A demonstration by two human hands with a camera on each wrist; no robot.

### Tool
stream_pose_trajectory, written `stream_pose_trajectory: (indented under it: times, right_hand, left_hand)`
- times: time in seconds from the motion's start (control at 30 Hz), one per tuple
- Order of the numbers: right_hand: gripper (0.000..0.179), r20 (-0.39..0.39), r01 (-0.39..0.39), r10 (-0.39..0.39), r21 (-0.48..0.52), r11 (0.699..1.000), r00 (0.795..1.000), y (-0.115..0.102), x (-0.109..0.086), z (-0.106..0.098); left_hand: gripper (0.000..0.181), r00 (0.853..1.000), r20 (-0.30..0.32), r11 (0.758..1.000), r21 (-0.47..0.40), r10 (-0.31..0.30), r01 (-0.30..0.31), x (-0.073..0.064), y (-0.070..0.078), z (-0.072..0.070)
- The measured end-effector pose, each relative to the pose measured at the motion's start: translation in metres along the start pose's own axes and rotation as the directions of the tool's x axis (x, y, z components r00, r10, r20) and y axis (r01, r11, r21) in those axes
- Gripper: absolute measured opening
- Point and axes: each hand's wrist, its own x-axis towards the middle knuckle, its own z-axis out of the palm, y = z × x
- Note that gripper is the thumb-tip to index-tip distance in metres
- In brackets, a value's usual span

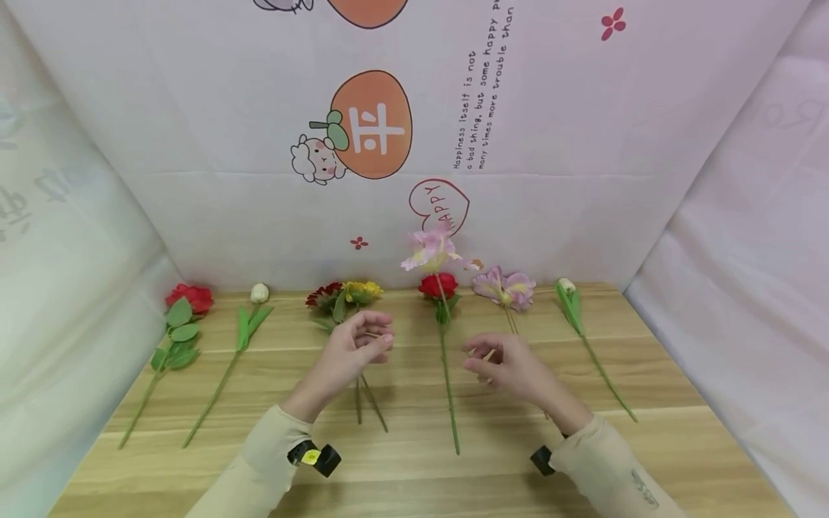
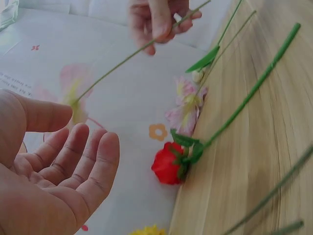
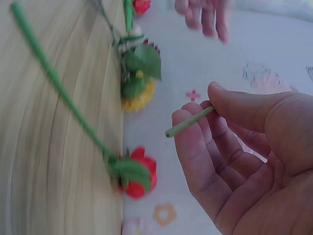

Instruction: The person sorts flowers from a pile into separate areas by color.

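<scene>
My right hand [image 1: 508, 363] pinches the thin green stem [image 3: 190, 121] of a pink iris-like flower [image 1: 430, 248] between thumb and fingers, near the stem's cut end. The bloom is raised and leans away toward the back cloth, seen blurred in the left wrist view. My left hand [image 1: 356, 349] hovers with loosely bent fingers and holds nothing; a gap shows between its thumb and fingers [image 2: 100, 161]. Below it lie a dark red flower [image 1: 324, 295] and a yellow flower [image 1: 363, 291], their stems crossing. Between the hands, a red rose [image 1: 437, 285] lies on the table.
Along the table's [image 1: 414, 482] back edge lie another red rose [image 1: 189, 297] and a white tulip [image 1: 259, 293] at left. A second pink flower [image 1: 505, 289] and another white tulip [image 1: 567, 285] lie at right. Printed white cloth [image 1: 550, 108] rises behind and on both sides.
</scene>
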Motion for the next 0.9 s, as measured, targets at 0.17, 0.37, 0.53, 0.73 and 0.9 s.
stream_pose_trajectory:
  times: [0.17, 0.37, 0.53, 0.73, 0.9]
  right_hand:
    - [0.03, -0.05, -0.048, 0.046, -0.045, 0.998, 0.998, 0.016, -0.009, -0.022]
    - [0.031, -0.108, -0.083, 0.073, -0.097, 0.992, 0.992, 0.035, -0.02, -0.045]
    - [0.033, -0.149, -0.14, 0.125, -0.096, 0.985, 0.981, 0.05, -0.025, -0.054]
    - [0.037, -0.151, -0.185, 0.176, -0.047, 0.982, 0.973, 0.063, -0.025, -0.056]
    - [0.037, -0.154, -0.186, 0.178, -0.04, 0.982, 0.972, 0.072, -0.025, -0.056]
  left_hand:
    - [0.033, 1.0, 0.002, 0.999, 0.032, -0.022, 0.021, -0.006, -0.005, -0.014]
    - [0.036, 0.999, -0.009, 0.997, 0.061, -0.054, 0.054, -0.014, -0.011, -0.028]
    - [0.037, 0.997, -0.017, 0.995, 0.074, -0.072, 0.073, -0.019, -0.013, -0.039]
    - [0.038, 0.996, -0.02, 0.993, 0.086, -0.082, 0.083, -0.025, -0.014, -0.052]
    - [0.039, 0.995, -0.03, 0.99, 0.104, -0.096, 0.099, -0.03, -0.015, -0.06]
